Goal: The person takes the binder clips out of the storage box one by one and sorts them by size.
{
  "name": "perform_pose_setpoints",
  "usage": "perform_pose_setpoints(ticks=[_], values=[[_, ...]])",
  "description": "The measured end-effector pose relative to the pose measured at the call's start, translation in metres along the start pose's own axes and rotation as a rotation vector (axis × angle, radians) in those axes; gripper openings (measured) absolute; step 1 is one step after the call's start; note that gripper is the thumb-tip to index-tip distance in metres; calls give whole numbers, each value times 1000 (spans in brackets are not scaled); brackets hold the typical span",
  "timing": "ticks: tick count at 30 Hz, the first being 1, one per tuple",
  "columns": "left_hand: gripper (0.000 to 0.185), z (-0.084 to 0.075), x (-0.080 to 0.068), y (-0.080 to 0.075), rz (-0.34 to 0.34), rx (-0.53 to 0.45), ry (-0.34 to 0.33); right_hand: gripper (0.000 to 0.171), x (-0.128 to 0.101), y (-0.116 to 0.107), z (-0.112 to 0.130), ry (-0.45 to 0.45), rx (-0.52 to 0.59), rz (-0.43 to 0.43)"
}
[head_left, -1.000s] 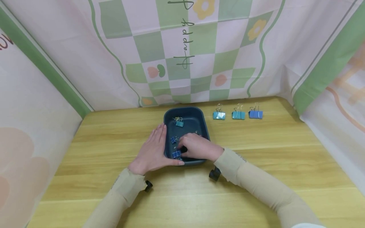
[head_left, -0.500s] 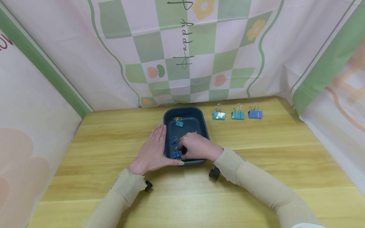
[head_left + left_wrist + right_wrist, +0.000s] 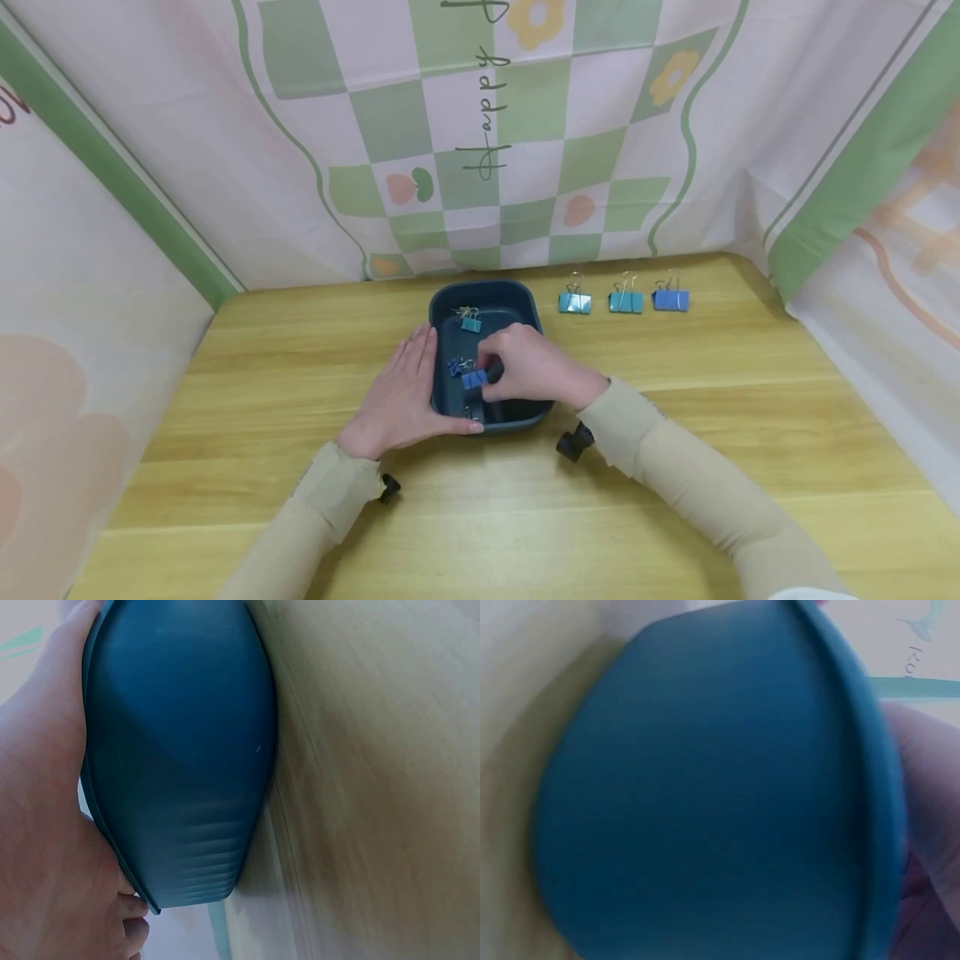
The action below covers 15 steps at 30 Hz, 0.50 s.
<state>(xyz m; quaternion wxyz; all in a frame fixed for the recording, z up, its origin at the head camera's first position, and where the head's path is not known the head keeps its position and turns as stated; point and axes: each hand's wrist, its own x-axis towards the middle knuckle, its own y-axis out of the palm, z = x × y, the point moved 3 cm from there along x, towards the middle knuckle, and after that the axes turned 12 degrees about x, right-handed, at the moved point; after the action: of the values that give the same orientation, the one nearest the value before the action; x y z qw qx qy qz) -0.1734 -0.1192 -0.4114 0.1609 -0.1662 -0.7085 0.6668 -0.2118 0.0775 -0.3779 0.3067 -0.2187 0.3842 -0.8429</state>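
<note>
Right of the tray (image 3: 517, 315), three clips (image 3: 626, 302) sit in a row on the table (image 3: 750, 433), before a printed curtain (image 3: 532, 108). Our left hand (image 3: 397, 396), fingers straight, rests along the tray's left rim. Inside we see a teal clip (image 3: 470, 326) and a small blue clip (image 3: 455, 367). Our right hand (image 3: 532, 364) pinches a larger blue clip (image 3: 472, 381) within the tray, perhaps hiding others.

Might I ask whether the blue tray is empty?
Not empty: in the head view, a teal clip and a small blue clip lie inside the tray.
</note>
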Motion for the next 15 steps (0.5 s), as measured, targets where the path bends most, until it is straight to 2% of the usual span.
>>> perform_pose_setpoints(ticks=[9, 15], values=[[147, -1, 0, -1, 2, 7, -10, 16, -6, -24, 0, -19, 47, -56], [147, -1, 0, 0, 12, -2, -26, 15, -14, -44, -1, -69, -10, -123]])
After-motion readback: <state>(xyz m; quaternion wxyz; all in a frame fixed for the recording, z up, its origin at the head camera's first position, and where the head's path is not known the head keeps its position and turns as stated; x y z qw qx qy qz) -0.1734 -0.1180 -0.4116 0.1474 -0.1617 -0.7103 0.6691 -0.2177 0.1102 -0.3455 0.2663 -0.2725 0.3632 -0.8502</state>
